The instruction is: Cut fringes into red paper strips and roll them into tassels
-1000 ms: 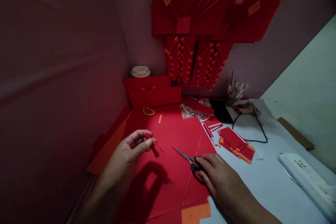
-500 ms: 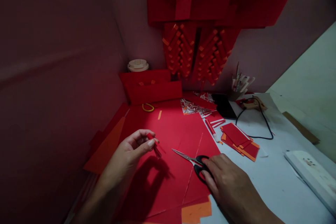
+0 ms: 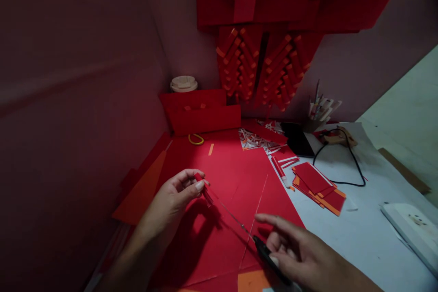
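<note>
My left hand [image 3: 179, 194] pinches a small rolled red paper tassel [image 3: 207, 197] between thumb and fingers, its fringed end pointing down and right. Black-handled scissors [image 3: 268, 258] are in my right hand [image 3: 296, 248], gripped at the handles with the index finger stretched out. The scissors are turned on edge, so their thin blades point toward the tassel and look closed. Both hands are above a large red paper sheet [image 3: 232, 164], which has pale lines on it. The tips of the blades are hard to make out against the red.
At the back are a folded red paper piece [image 3: 205, 119], a lidded cup [image 3: 184, 83], yellow handle loop [image 3: 196, 139] and paper scraps [image 3: 253, 139]. To the right lie red and orange cards [image 3: 318, 182], a black phone-like slab [image 3: 298, 140], a cable [image 3: 359, 171] and a pen holder [image 3: 313, 123].
My right hand has lifted the scissors from the red sheet and turned them on edge, with the blades toward the tassel. My left hand keeps its pinch. The view has shifted slightly.
</note>
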`<state>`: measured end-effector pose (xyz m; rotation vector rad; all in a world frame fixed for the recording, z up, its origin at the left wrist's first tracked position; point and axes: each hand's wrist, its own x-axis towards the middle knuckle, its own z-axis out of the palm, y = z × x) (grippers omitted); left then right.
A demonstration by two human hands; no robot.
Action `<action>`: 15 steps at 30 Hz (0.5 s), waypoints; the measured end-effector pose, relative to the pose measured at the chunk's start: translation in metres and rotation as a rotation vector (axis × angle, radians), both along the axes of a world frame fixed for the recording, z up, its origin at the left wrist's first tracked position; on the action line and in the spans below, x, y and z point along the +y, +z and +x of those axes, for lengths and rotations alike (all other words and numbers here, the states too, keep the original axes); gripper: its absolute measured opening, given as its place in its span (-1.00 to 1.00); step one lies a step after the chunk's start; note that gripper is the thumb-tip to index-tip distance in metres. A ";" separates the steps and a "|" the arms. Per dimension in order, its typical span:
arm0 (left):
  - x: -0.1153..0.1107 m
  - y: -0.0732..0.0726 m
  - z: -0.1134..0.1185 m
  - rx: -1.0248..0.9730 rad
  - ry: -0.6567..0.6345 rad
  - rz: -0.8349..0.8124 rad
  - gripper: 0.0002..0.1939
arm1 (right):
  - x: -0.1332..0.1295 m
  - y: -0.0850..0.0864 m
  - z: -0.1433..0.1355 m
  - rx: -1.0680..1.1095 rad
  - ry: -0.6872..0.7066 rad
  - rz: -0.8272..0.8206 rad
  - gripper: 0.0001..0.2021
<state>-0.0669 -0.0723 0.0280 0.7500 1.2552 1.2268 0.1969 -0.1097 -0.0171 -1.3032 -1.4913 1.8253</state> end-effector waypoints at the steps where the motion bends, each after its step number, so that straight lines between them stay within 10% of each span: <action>1: 0.000 0.000 0.000 -0.030 -0.018 -0.008 -0.74 | 0.000 0.004 -0.001 0.076 0.014 -0.123 -0.41; 5: -0.001 0.002 0.000 -0.150 -0.058 -0.042 -0.77 | 0.000 0.016 -0.005 0.133 0.107 -0.400 -0.50; 15: -0.004 0.009 0.006 -0.261 -0.099 -0.097 -0.79 | -0.005 0.005 -0.007 0.420 -0.060 -0.449 -0.51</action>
